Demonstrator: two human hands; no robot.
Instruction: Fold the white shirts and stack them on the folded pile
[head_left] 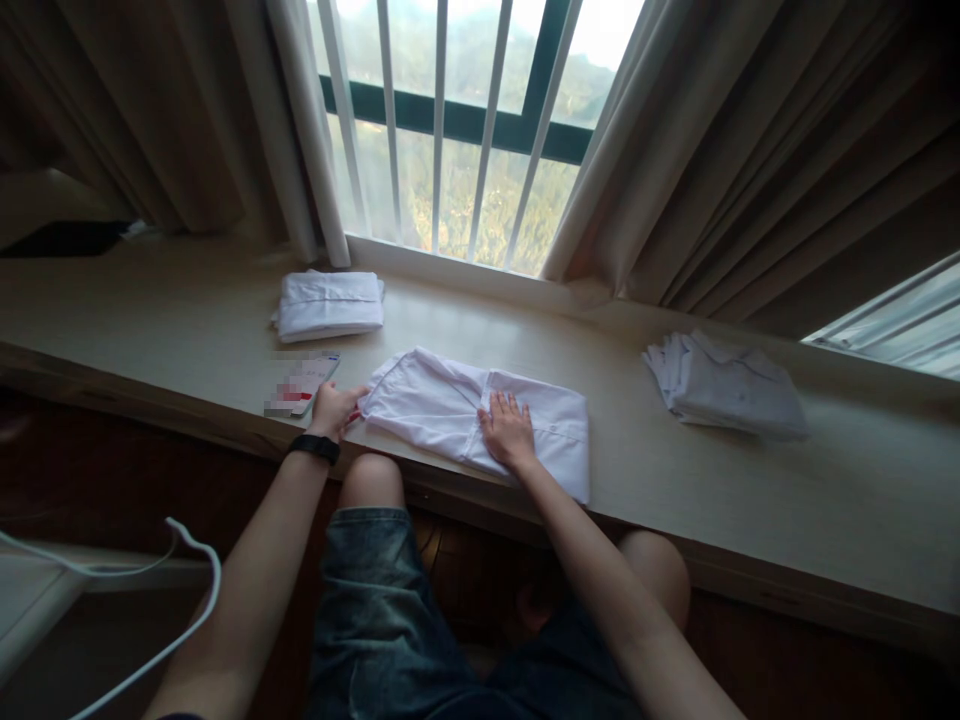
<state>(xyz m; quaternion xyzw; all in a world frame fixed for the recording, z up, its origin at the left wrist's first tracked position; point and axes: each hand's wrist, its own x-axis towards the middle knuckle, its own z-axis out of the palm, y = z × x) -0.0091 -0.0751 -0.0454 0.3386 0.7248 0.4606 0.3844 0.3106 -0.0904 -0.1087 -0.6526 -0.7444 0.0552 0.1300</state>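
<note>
A white shirt (442, 400), partly folded into a long strip, lies in front of me along the edge of the ledge. My right hand (508, 430) rests flat on its middle, fingers stretched out. At the shirt's narrow left end, my left hand (337, 408) has its fingers closed at the edge of the cloth. A small red bit shows beside those fingers; what it is I cannot make out. Just left of that hand lies a flat white and red packet or card (311, 385), partly blurred.
One folded white stack of cloth (330, 305) sits at the back left, and folded white shirts (727, 385) lie to the right. Behind the ledge (847, 500) are a barred window (465, 180) and curtains (697, 130). A white cable (217, 580) loops at lower left.
</note>
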